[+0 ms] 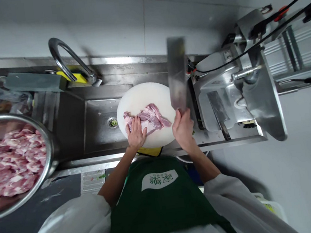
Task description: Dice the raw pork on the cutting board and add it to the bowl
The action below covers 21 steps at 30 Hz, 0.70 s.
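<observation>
A slab of raw meat (pixel 151 117) lies on a round white cutting board (pixel 138 92), which rests over the right part of the sink. My left hand (pixel 136 134) lies flat on the meat's left end, fingers stretched out and pressing it. In my right hand (pixel 183 128) is a cleaver (pixel 178 74), gripped by its handle at the board's right edge. Its wide blade points up and away from me, slightly blurred, apart from the meat.
Left of the sink stands a large steel bowl (pixel 49 144) of raw meat pieces (pixel 16 160). A curved faucet (pixel 60 54) rises behind the basin (pixel 99 119). On the right are a metal slicing machine (pixel 260 92) and a second cleaver (pixel 217 109). Black cables (pixel 273 15) hang above.
</observation>
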Each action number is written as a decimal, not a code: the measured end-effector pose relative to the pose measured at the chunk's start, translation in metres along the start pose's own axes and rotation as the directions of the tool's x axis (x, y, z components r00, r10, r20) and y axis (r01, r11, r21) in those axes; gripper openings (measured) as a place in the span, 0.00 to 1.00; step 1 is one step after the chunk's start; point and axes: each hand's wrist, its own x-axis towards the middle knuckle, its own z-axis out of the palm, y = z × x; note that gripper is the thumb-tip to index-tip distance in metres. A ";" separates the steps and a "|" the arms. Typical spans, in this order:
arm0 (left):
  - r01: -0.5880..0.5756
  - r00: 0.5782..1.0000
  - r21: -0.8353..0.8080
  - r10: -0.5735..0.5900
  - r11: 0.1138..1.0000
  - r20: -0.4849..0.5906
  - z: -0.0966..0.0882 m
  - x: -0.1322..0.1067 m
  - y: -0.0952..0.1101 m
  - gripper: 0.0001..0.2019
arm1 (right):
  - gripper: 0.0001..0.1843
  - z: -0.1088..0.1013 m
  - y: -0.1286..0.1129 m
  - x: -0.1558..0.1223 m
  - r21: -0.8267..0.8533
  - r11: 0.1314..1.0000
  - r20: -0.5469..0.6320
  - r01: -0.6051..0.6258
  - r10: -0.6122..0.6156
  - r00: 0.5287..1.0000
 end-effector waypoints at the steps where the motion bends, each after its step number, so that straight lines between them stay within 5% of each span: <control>1: 0.001 1.000 -0.004 -0.001 1.000 0.002 0.000 0.000 0.000 0.36 | 0.27 0.008 -0.003 -0.002 -0.001 1.000 0.022 -0.018 0.018 1.000; 4: 0.000 1.000 0.007 -0.001 1.000 0.019 -0.002 0.000 0.000 0.36 | 0.21 0.046 0.000 -0.001 -0.019 0.999 0.229 -0.032 0.036 0.973; 7: -0.008 1.000 0.017 0.008 1.000 0.029 -0.004 0.001 -0.001 0.35 | 0.16 0.070 0.023 0.016 0.026 1.000 0.290 -0.001 -0.007 0.957; 12: -0.024 1.000 0.020 0.024 0.999 0.019 -0.005 0.000 -0.001 0.35 | 0.15 0.050 0.061 0.038 0.148 0.987 0.351 -0.060 0.004 0.936; 17: -0.005 1.000 0.024 0.005 1.000 0.008 -0.004 -0.001 0.000 0.35 | 0.18 0.046 0.030 0.016 -0.043 0.999 0.197 -0.017 0.025 0.980; 21: 0.000 1.000 0.024 0.000 1.000 -0.004 -0.001 -0.001 -0.001 0.35 | 0.20 0.065 0.008 0.001 -0.078 0.997 0.251 0.009 0.011 0.968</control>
